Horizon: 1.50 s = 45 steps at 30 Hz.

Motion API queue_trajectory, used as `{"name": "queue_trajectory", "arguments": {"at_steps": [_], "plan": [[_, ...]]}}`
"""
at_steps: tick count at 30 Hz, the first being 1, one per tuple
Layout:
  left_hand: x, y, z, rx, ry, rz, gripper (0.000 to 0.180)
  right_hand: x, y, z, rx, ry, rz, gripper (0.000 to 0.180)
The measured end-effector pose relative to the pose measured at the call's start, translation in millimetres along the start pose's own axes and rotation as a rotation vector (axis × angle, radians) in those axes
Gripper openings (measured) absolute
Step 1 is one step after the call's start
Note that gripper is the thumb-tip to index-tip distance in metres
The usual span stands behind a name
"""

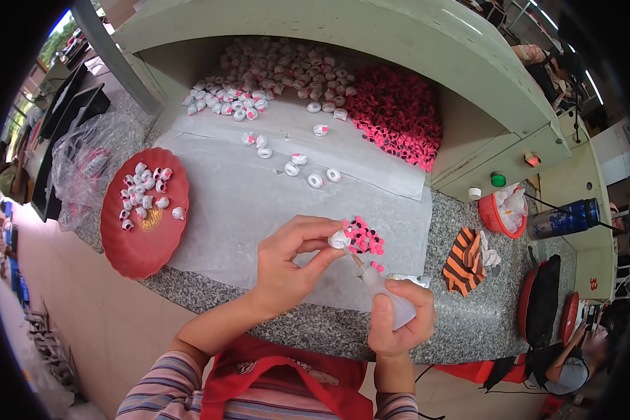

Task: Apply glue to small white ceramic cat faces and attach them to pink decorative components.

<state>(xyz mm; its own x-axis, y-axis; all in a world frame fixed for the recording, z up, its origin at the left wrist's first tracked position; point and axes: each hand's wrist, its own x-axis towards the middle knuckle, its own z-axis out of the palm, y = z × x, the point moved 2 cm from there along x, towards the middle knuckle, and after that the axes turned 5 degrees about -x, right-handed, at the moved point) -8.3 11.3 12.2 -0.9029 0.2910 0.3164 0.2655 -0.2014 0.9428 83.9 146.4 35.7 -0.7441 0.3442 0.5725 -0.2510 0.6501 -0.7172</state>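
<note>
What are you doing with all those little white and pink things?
A person's left hand pinches one small white ring between its fingertips, while the right hand holds a small squeeze bottle with its nozzle pointed up at it. A small cluster of pink pieces lies just beyond. A red plate on the left holds more white rings, and big white and pink heaps sit farther back.

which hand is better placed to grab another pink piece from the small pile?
Left, probably. The left hand sits right beside the small pink pile, though its fingertips pinch a white ring; the right hand is wrapped around a squeeze bottle.
</note>
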Motion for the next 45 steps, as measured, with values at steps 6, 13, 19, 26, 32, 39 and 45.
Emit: {"name": "queue_trajectory", "arguments": {"at_steps": [6,13,19,26,32,39,45], "plan": [[-0.1,-0.1,1.1,-0.044,-0.013,-0.018,0.027,-0.2,0.5,0.3,0.018,0.0,-0.005,0.02],[-0.6,-0.5,-0.1,-0.118,-0.041,-0.079,0.03,-3.1,-0.5,-0.9,0.004,-0.01,-0.008,0.02],[2.5,-8.8,-4.9,-0.391,-0.036,-0.418,0.033,-2.1,1.8,-1.4,0.006,0.016,0.016,0.021],[3.5,-7.0,-3.6,-0.449,-0.053,-0.428,0.033,-1.1,1.5,-1.4,-0.006,-0.01,-0.005,0.021],[3.3,-8.3,-6.1,-0.466,-0.058,-0.41,0.032,-0.1,2.3,-2.4,-0.019,0.015,-0.003,0.02],[4.8,-6.4,-5.8,-0.441,-0.029,-0.429,0.034,0.5,1.8,-4.3,-0.023,0.001,-0.021,0.019],[4.2,-7.6,-4.1,-0.457,-0.052,-0.428,0.033,0.6,0.9,-2.1,0.013,-0.005,0.009,0.019]]}}
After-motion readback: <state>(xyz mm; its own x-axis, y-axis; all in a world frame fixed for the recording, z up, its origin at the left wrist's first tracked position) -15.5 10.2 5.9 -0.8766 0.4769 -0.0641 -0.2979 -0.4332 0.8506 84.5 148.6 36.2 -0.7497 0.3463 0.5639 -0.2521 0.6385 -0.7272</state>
